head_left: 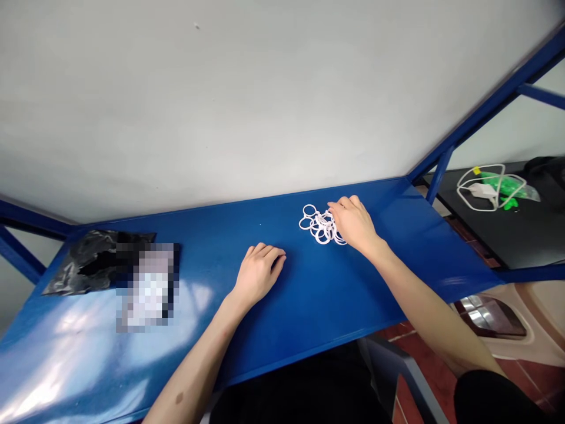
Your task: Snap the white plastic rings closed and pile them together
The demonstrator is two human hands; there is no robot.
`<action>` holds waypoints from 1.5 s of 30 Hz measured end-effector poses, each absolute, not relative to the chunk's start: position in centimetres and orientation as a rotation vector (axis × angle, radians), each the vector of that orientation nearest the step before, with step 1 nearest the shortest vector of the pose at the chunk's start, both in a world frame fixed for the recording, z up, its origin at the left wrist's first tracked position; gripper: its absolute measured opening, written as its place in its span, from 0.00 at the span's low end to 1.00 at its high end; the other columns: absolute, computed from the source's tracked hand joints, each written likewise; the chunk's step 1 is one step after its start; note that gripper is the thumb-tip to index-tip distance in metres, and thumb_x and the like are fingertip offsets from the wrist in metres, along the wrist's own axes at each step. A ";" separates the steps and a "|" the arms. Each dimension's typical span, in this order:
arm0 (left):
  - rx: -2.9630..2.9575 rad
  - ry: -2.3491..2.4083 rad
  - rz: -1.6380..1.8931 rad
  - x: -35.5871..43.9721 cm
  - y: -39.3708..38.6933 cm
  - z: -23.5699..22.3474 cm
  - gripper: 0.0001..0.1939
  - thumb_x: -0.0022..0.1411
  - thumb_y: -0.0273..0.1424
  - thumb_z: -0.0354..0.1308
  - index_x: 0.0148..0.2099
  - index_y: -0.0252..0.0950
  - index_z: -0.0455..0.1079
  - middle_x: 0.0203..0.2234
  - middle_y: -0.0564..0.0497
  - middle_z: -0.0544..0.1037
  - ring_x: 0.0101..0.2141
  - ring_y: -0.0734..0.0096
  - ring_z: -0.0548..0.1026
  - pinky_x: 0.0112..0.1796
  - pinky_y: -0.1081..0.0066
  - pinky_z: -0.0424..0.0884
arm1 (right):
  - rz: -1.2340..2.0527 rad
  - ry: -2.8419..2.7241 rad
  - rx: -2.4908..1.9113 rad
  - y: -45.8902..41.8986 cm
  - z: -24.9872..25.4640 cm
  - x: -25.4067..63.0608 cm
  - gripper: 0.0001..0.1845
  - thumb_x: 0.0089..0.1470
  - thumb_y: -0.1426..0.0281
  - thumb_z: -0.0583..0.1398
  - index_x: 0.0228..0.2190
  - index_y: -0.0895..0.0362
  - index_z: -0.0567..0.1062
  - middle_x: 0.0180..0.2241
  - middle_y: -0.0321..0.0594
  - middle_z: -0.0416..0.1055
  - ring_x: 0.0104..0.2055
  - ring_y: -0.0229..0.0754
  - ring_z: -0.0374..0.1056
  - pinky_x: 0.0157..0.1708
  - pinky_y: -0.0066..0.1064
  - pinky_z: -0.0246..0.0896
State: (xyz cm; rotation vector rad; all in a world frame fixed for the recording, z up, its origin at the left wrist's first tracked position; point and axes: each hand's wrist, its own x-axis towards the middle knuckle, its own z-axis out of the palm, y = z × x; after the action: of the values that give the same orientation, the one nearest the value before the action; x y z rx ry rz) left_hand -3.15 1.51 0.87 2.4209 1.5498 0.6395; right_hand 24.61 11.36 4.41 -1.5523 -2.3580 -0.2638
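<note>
A small heap of thin white rings (323,231) lies on the blue tabletop (212,227), several of them overlapping. My right hand (353,222) covers the right side of the heap, its fingers curled down and closed at the rings. Its thumb and whatever sits beneath the palm are hidden. To the left of the heap and nearer to me, my left hand (259,272) rests palm down on the tabletop. Its fingers are loosely bent, the thumb stands a little off the forefinger, and nothing shows in it.
A crumpled black plastic bag (95,259) lies at the left, partly behind a pixelated patch. Blue metal frame bars (441,174) rise at the table's right end. Beyond them, a black surface (481,235) bears a white cable (459,191) and a bag of green pieces (507,185).
</note>
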 end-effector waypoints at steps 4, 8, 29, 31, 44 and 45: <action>2.414 1.550 0.731 -3.0 1.6 0.3 0.11 0.73 0.33 0.52 0.45 0.38 0.75 0.42 0.47 0.83 0.46 0.58 0.75 0.46 0.58 0.70 | -0.181 -2.372 -1.367 8.6 5.0 22.7 0.18 0.70 0.68 0.52 0.47 0.59 0.81 0.38 0.49 0.76 0.43 0.53 0.65 0.47 0.45 0.64; 2.429 1.612 0.812 -3.4 2.1 -0.9 0.10 0.71 0.32 0.53 0.49 0.37 0.75 0.53 0.42 0.79 0.59 0.52 0.70 0.57 0.51 0.69 | 0.079 -2.544 -1.059 6.1 3.1 19.9 0.15 0.70 0.67 0.55 0.46 0.58 0.80 0.40 0.46 0.76 0.44 0.48 0.69 0.46 0.41 0.67; 2.455 1.797 0.771 -4.9 2.9 -3.4 0.15 0.72 0.36 0.52 0.54 0.37 0.72 0.59 0.40 0.74 0.63 0.50 0.68 0.64 0.47 0.64 | 0.015 -2.300 -1.074 6.1 0.5 20.1 0.16 0.71 0.66 0.53 0.45 0.56 0.81 0.41 0.45 0.78 0.44 0.47 0.72 0.46 0.41 0.68; 2.471 1.806 0.765 -4.8 2.9 -3.5 0.15 0.72 0.36 0.52 0.55 0.36 0.73 0.59 0.40 0.74 0.63 0.49 0.69 0.64 0.47 0.64 | -0.076 -2.197 -1.263 7.6 1.3 21.8 0.18 0.69 0.61 0.55 0.50 0.55 0.79 0.51 0.49 0.76 0.54 0.54 0.68 0.55 0.49 0.64; 2.498 1.818 0.777 -4.4 2.6 -3.3 0.15 0.72 0.35 0.51 0.53 0.36 0.74 0.58 0.40 0.76 0.62 0.50 0.70 0.64 0.47 0.65 | 0.093 -2.361 -1.570 11.0 -0.5 27.1 0.27 0.64 0.50 0.56 0.57 0.51 0.76 0.66 0.43 0.64 0.71 0.61 0.50 0.63 0.59 0.56; 2.494 1.817 0.780 -4.4 2.6 -3.3 0.15 0.72 0.35 0.51 0.53 0.36 0.74 0.58 0.40 0.76 0.62 0.50 0.70 0.64 0.47 0.65 | 0.099 -2.349 -1.560 10.9 -0.6 27.1 0.25 0.64 0.52 0.57 0.55 0.51 0.77 0.65 0.43 0.65 0.71 0.61 0.51 0.62 0.59 0.56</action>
State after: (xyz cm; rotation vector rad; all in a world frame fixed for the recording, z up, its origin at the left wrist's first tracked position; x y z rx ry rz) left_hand -4.36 2.63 -3.25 2.4945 1.8174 0.7803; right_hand 27.08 10.91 -0.57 -1.5603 -2.3489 0.0995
